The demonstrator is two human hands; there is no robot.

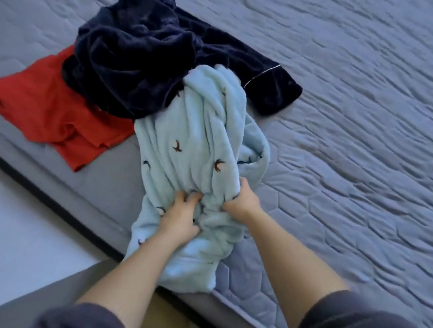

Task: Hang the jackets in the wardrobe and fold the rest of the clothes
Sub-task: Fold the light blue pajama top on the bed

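**Blue fleece bunched at the bed's near edge**

The light blue fleece garment (201,142), dotted with small bird motifs, lies in a rumpled rope across the near edge of the bed (368,124), its far end touching the navy plush garment (130,61). A red garment (49,106) lies flat along the left of that edge.

The fleece looks soft, thick and light. It will likely slump rather than hold a crease, so hems or shoulder seams are the better places to take hold.

Both bare forearms reach forward, with the left hand (180,212) and right hand (243,202) close together. Each grip is clamped on a bunch of the fleece.
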